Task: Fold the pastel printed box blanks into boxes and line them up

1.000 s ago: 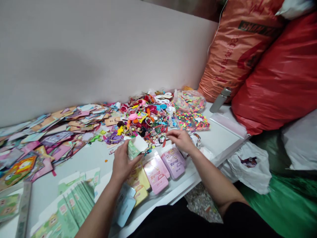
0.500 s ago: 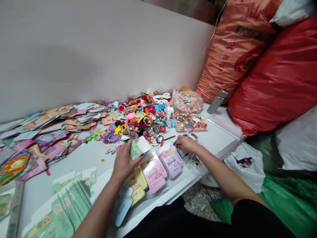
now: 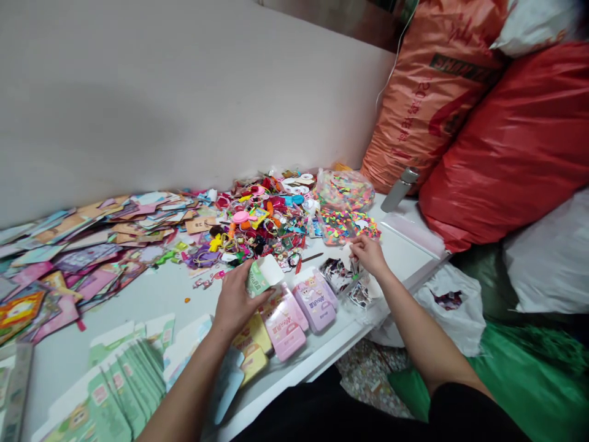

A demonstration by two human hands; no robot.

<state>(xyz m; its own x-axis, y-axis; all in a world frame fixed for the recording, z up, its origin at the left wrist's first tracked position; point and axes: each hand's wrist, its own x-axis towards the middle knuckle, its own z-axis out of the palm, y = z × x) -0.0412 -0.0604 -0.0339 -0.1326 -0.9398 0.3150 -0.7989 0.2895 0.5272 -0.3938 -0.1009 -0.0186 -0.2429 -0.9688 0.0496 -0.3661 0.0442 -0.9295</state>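
The green box sits gripped in the left hand, partly hidden by it. Trinkets crowd one o'clock, a purple box four, a pink box five. Apart at three, the right hand, contents unclear, is beside clear packets.

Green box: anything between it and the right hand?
Nothing visible blocks the path from the green box, held in the left hand, to the right hand; the purple box lies between them on the table, apparently lower.
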